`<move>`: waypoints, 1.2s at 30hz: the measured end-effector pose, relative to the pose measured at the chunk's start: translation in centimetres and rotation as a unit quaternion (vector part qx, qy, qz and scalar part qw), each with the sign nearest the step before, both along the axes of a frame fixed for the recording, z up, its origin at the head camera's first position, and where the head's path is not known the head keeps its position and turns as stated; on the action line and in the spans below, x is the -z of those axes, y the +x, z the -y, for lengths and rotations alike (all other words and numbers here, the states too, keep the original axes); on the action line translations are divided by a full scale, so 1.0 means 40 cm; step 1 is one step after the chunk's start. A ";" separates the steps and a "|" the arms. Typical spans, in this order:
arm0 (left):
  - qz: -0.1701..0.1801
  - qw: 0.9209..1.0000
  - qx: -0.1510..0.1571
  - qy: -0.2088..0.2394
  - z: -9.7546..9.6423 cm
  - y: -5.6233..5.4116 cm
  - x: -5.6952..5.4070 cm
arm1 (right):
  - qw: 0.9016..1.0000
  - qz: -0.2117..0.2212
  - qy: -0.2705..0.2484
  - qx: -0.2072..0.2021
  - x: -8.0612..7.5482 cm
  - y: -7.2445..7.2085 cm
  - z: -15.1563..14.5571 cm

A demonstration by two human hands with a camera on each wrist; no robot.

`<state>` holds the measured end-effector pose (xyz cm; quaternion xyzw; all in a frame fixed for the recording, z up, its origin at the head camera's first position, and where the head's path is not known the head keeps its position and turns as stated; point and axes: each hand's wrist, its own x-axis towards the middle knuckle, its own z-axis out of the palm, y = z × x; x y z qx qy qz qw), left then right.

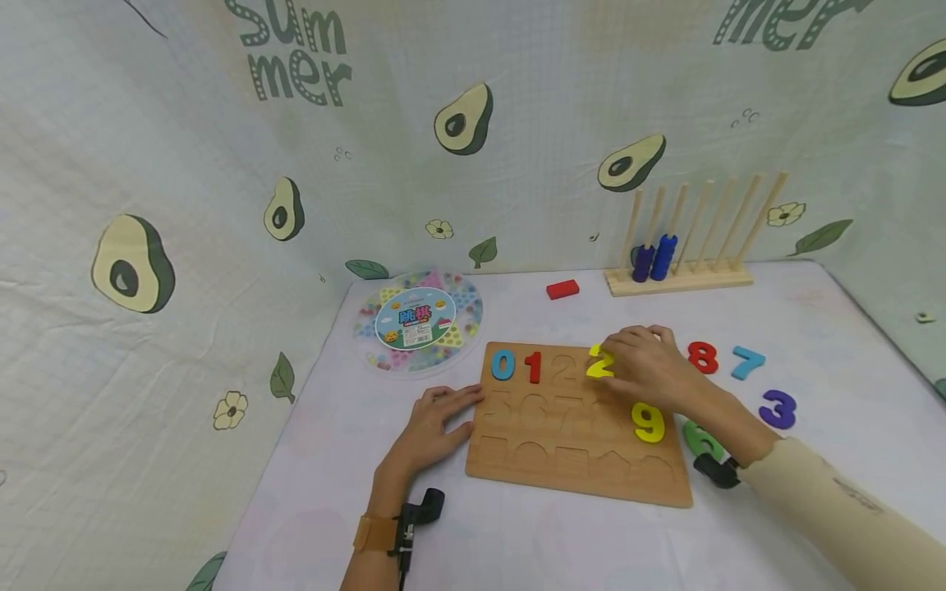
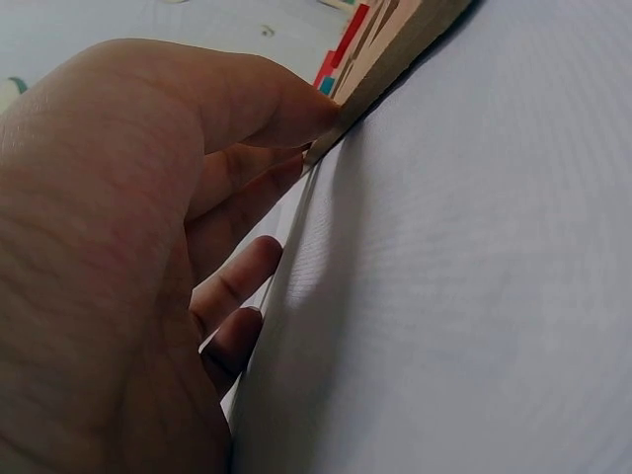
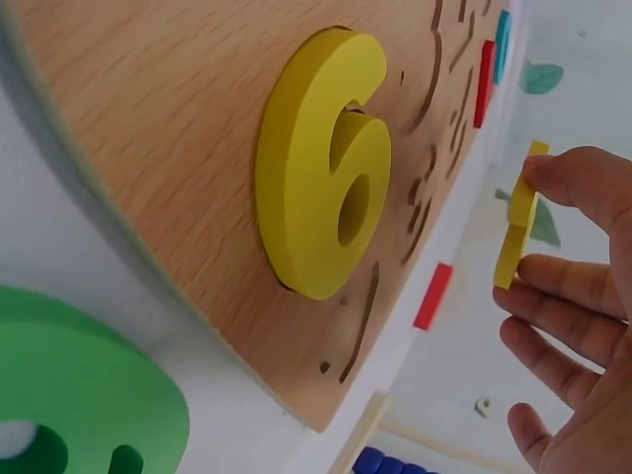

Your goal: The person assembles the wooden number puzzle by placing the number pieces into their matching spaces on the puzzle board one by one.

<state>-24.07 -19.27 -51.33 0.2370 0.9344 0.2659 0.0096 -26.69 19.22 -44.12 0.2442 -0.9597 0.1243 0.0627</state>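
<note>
My right hand [image 1: 648, 365] pinches a yellow number 2 [image 1: 599, 362] between thumb and fingers, above the top row of a wooden number board [image 1: 543, 480]. Seen edge-on in the right wrist view, the yellow piece [image 3: 520, 217] is clear of the board. At the board's left edge rests my left hand [image 1: 432, 431], its thumb and fingers touching the side. A blue 0 [image 1: 502, 364] and a red 1 [image 1: 533, 367] sit in the top row. The yellow 9 [image 1: 648, 423] lies in the second row at the right.
Right of the board lie a red 8 [image 1: 703, 357], a blue 7 [image 1: 748, 362], a purple 3 [image 1: 778, 409] and a partly hidden green number [image 1: 700, 439]. Behind are a red block [image 1: 562, 289], a peg rack [image 1: 683, 281] with blue beads and a round game box [image 1: 415, 320].
</note>
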 end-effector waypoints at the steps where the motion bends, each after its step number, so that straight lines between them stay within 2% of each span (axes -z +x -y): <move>1: -0.001 1.000 0.002 0.001 0.001 -0.001 0.001 | 1.000 0.000 0.000 -0.001 0.001 -0.002 0.002; 9: -0.014 1.000 0.014 0.012 0.004 -0.008 0.002 | 1.000 -0.009 -0.004 -0.008 0.008 -0.014 0.020; 17: -0.012 1.000 0.020 0.017 0.006 -0.013 0.009 | 1.000 0.008 -0.011 -0.016 0.024 -0.027 0.034; 23: -0.015 1.000 0.013 0.015 0.008 -0.011 0.022 | 0.999 0.015 -0.014 -0.027 0.038 -0.035 0.043; 36: -0.009 1.000 0.008 0.008 0.006 -0.010 0.013 | 0.999 0.013 0.010 -0.033 0.046 -0.048 0.060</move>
